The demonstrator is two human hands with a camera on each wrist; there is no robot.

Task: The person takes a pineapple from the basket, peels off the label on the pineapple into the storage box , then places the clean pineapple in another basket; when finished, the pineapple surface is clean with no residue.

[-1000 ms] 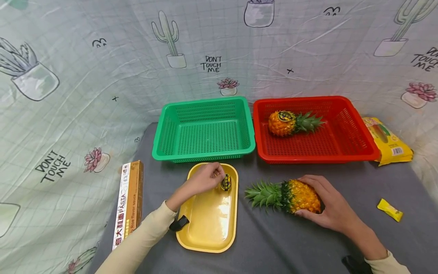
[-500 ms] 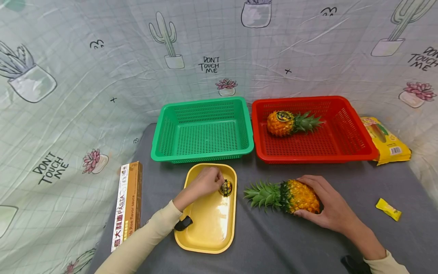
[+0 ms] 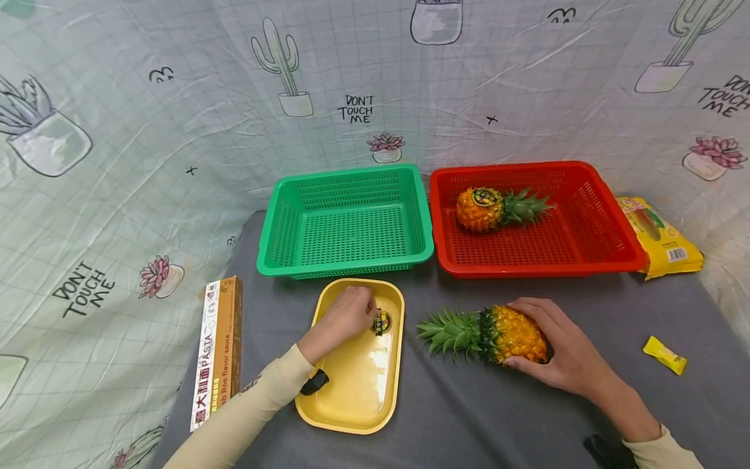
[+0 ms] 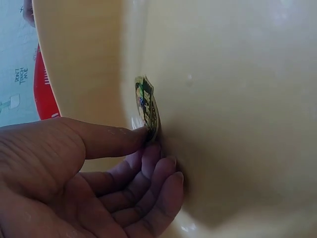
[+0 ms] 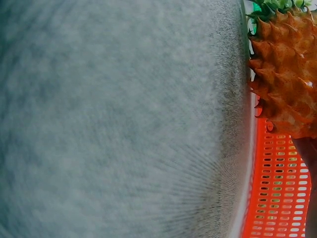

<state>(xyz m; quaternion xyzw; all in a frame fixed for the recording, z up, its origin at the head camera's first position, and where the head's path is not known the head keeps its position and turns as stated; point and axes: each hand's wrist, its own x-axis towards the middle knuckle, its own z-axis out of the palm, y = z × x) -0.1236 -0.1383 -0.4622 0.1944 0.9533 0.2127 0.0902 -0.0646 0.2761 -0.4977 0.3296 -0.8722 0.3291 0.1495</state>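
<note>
Sticker (image 4: 147, 105) in left hand (image 3: 342, 317), pineapple (image 3: 508, 335) in right (image 3: 567, 357)

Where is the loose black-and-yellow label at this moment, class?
In the head view, the label is pinched in the left hand, within the upper right part of the yellow tray, left of the pineapple that the right hand grips.

This looks like a staged tabletop corner; what kind of room lies around it cannot be told. A wrinkled cloth (image 3: 375, 71) printed with potted plants and "DON'T TOUCH ME" hangs behind and beside a grey table (image 3: 457, 423). Groceries, such as a pineapple (image 3: 517, 335) and a pasta box (image 3: 217, 352), share it with a green basket (image 3: 354, 234), a red basket (image 3: 556, 251) and a yellow tray (image 3: 351, 400).
</note>
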